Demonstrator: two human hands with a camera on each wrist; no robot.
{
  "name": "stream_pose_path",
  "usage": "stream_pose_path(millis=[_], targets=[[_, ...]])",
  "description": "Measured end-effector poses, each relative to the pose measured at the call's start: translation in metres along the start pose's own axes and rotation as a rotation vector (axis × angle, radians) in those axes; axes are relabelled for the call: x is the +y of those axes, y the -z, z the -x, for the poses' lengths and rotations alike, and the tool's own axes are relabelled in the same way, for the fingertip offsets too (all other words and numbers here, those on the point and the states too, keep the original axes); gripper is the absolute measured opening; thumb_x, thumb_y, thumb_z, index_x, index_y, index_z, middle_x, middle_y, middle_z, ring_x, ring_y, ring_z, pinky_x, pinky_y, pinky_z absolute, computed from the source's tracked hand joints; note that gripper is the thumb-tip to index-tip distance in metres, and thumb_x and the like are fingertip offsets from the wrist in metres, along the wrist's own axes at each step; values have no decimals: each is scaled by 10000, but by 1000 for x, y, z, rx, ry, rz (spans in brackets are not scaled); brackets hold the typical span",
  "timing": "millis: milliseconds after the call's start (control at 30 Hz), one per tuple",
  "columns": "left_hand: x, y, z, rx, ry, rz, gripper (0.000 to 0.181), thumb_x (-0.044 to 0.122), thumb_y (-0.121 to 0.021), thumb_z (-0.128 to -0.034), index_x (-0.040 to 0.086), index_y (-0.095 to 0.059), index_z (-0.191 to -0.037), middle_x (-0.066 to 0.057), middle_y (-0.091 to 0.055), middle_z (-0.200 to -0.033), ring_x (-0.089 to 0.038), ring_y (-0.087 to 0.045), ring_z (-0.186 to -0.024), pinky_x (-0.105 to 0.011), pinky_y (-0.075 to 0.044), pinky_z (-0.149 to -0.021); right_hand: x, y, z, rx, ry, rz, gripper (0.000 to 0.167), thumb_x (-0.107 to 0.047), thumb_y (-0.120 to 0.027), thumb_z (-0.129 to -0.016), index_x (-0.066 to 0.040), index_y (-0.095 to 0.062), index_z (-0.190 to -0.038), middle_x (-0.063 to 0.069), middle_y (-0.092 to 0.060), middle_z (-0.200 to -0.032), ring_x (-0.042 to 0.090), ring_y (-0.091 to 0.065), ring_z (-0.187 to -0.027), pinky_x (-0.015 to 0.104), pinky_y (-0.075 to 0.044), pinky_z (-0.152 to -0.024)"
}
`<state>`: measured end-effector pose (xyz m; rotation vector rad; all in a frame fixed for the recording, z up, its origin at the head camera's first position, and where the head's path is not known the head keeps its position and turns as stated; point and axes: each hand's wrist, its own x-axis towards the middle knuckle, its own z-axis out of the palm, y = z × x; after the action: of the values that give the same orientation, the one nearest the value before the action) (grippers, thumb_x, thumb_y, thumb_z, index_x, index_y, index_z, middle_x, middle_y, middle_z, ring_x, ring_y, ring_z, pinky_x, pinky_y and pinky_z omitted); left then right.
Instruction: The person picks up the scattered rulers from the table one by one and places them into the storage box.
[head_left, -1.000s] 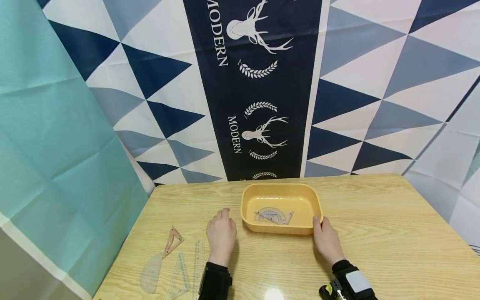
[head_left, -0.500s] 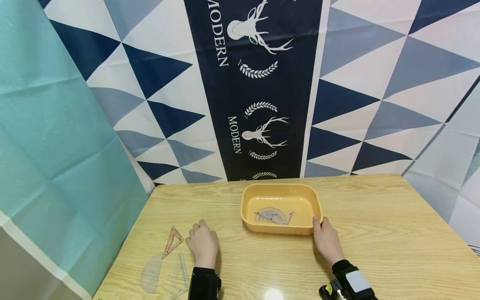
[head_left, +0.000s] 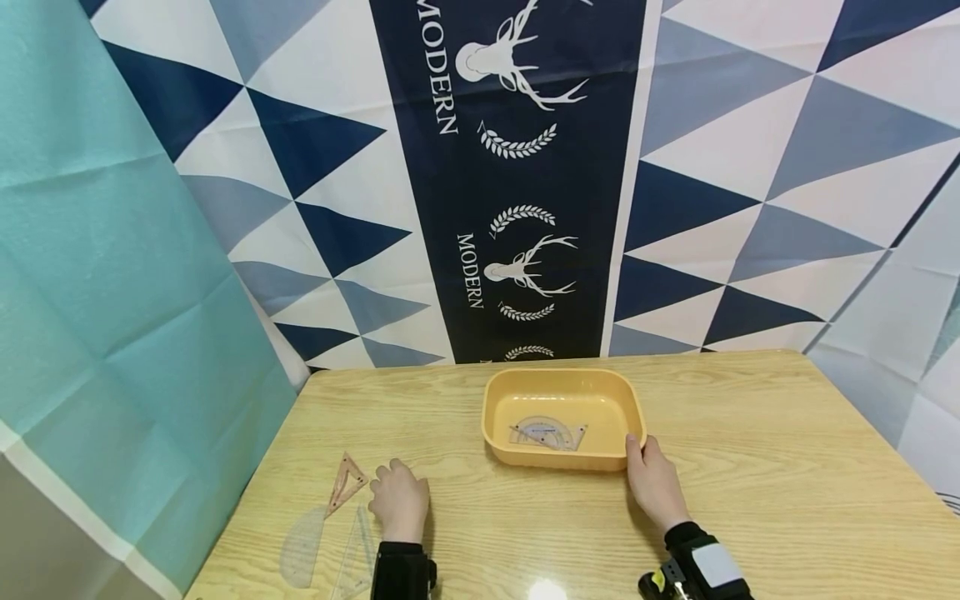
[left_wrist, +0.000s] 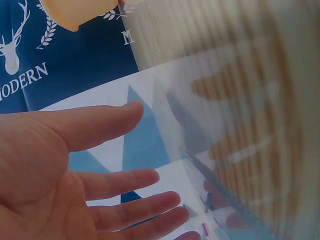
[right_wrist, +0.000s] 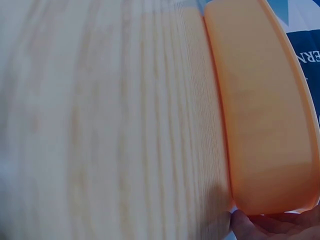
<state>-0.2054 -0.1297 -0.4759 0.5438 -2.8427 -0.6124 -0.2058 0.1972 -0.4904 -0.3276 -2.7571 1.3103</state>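
My left hand [head_left: 401,502] hovers over the left part of the table, just right of a pinkish set square [head_left: 347,484]. In the left wrist view the left hand [left_wrist: 115,175] has its fingers extended, thumb apart, holding nothing. The clear ruler seen earlier is hidden under this hand and wrist in the head view. My right hand [head_left: 656,483] grips the front right corner of a yellow plastic box [head_left: 562,460], its thumb on the rim. From the right wrist camera, fingertips of the right hand [right_wrist: 272,226] show against the box's end [right_wrist: 265,110].
Inside the box lie a clear protractor [head_left: 546,432] and a clear set square [head_left: 580,436], overlapping. A larger protractor [head_left: 302,546] and another clear set square [head_left: 356,557] lie flat at the table's left. A patterned cloth [head_left: 525,183] hangs behind the wooden table [head_left: 750,467].
My left hand has moved left and nearer the table's front, away from the box towards the pinkish set square. The right hand and the box have stayed put.
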Motion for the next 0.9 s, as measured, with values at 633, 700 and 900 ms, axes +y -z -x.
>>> stream_pose_path(millis=[633,700,900], targets=[[-8,2,-2,-111,21,-12,366,102,-669,-766,-136,-545,-1016,-286,-467,-971,-428,-496,-871,-538,-473,-632,1,0,0,-2,4,-1,600,-411,-136,-977,99,-371,-1188,333,-493,-1131,439,-506,-1045,486,-436,-772],[-9,2,-2,-97,1,9,316,53,-644,-780,-149,-549,-1004,-296,-470,-960,-434,-498,-855,-520,-482,-621,1,0,0,0,8,0,594,-409,-138,-977,97,-374,-1179,332,-499,-1117,437,-512,-1033,480,-437,-762],[-9,3,-1,-89,-32,11,195,-61,-570,-802,-194,-573,-945,-319,-476,-913,-436,-510,-807,-467,-498,-635,1,1,0,2,10,4,579,-408,-146,-978,89,-388,-1149,313,-520,-1069,403,-534,-975,459,-438,-730]])
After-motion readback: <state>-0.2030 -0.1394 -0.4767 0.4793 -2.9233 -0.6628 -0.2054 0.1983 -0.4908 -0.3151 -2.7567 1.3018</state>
